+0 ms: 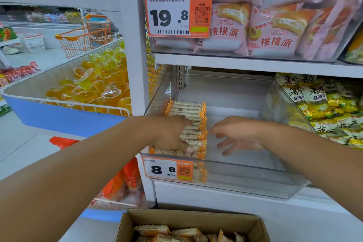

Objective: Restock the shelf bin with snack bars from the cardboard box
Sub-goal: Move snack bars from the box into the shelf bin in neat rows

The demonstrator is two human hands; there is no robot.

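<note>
A clear plastic shelf bin [245, 180] sits on the lower shelf, with a row of snack bars [188, 109] in orange-checked wrappers stacked along its left side. My left hand [169, 133] rests on top of that row, fingers curled down over the bars. My right hand [237, 133] hovers inside the bin just right of the row, fingers spread and holding nothing. The right part of the bin is bare. Below, at the frame's bottom edge, an open cardboard box [196, 220] holds several more snack bars [157, 231].
An orange price tag [169, 169] reading 8.8 hangs on the bin's front. Pink cake packs [275, 33] fill the bin above; yellow snack packs [322, 104] lie in the bin to the right. A wire basket of jelly cups [94, 84] stands at the left.
</note>
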